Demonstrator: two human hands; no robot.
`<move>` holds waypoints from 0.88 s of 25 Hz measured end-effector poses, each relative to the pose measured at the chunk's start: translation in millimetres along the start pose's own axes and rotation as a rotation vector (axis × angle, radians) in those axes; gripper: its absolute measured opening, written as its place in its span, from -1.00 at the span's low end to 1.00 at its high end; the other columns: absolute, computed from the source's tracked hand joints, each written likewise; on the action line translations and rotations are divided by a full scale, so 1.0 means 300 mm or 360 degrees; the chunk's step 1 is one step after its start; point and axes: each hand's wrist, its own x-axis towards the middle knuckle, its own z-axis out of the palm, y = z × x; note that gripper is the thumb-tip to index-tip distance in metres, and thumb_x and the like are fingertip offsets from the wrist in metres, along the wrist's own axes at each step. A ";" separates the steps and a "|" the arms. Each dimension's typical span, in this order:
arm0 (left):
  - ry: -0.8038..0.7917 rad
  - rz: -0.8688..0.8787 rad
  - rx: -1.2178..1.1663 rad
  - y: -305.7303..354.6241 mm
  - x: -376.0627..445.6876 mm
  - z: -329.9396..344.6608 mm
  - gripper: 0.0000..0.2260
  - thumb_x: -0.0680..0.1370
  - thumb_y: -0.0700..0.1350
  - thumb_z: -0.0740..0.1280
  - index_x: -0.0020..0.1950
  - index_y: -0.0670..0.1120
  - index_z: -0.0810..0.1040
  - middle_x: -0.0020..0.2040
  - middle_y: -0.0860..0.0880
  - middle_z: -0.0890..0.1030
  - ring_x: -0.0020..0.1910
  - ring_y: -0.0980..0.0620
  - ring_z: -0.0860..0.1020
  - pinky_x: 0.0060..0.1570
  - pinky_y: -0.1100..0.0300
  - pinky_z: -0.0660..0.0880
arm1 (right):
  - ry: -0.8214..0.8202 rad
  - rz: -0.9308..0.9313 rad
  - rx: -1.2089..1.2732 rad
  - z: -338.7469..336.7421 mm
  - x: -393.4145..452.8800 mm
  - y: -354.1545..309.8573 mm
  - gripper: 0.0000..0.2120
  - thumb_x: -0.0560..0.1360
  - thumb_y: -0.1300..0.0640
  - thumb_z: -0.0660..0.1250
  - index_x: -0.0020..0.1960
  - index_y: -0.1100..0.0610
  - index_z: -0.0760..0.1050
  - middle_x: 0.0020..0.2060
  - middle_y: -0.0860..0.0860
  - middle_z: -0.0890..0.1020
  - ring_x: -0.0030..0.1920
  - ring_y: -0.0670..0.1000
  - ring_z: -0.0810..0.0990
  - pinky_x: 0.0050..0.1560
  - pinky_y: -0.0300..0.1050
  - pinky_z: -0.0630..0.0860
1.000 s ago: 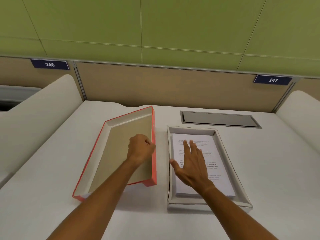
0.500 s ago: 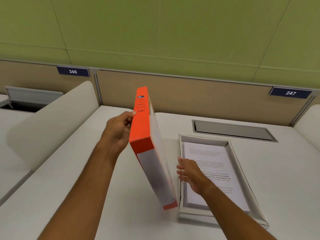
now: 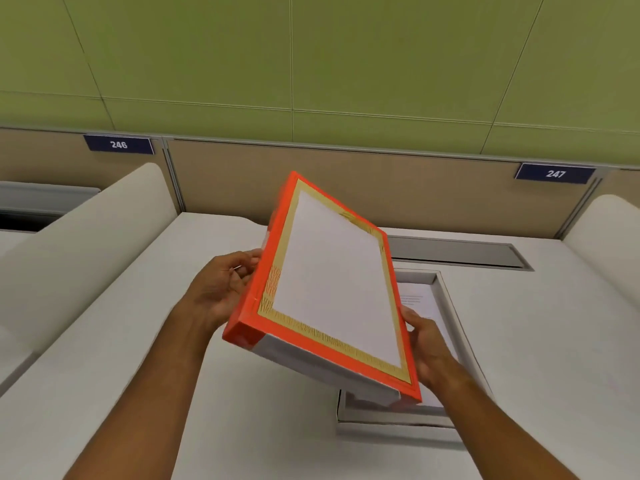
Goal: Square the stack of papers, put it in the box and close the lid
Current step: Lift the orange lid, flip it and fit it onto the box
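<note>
Both hands, L (image 3: 221, 289) & R (image 3: 427, 348), fingers clamped on tilted lid (image 3: 332, 289) (over box (image 3: 450, 299)).

Two bare forearms rise from the bottom edge of the view, with no sleeve, watch, bracelet or ring visible on either. The left hand (image 3: 225, 289) shows knuckles and short, unpainted fingernails on its curled fingers. The right hand (image 3: 427, 344) shows only its back and thumb, equally unadorned.

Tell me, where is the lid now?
In the head view the lid is mid-frame, held tilted in the air between the left hand and right hand, partly above the open box.
</note>
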 end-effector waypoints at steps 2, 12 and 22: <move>0.0065 -0.0041 0.0203 -0.049 0.056 0.007 -0.72 0.56 -0.22 0.26 0.23 -0.26 0.57 -0.01 -0.19 0.66 -0.17 -0.04 0.67 -0.28 0.13 0.63 | 0.0116 -0.0117 -0.0126 -0.084 -0.020 -0.045 -0.60 0.60 -0.03 0.25 0.33 0.16 0.52 0.21 0.22 0.64 0.10 0.37 0.65 0.08 0.30 0.58; 0.0147 -0.0336 0.0717 -0.386 0.231 0.168 -0.68 0.46 -0.09 0.48 0.08 -0.29 0.64 -0.06 -0.22 0.73 -0.20 -0.10 0.70 -0.18 0.08 0.65 | 0.0566 -0.0397 -0.0649 -0.396 -0.072 -0.169 -0.76 0.62 0.03 0.22 0.08 0.13 0.61 -0.12 0.10 0.76 -0.16 0.19 0.75 -0.13 0.09 0.68; 0.0399 -0.0414 0.0706 -0.555 0.252 0.194 -0.68 0.43 -0.13 0.51 0.04 -0.33 0.61 -0.04 -0.27 0.71 -0.09 -0.22 0.70 -0.04 -0.05 0.64 | 0.0648 -0.0316 -0.0862 -0.496 -0.012 -0.145 -0.74 0.63 0.07 0.21 0.16 0.20 0.57 0.02 0.18 0.69 -0.04 0.27 0.69 0.05 0.21 0.63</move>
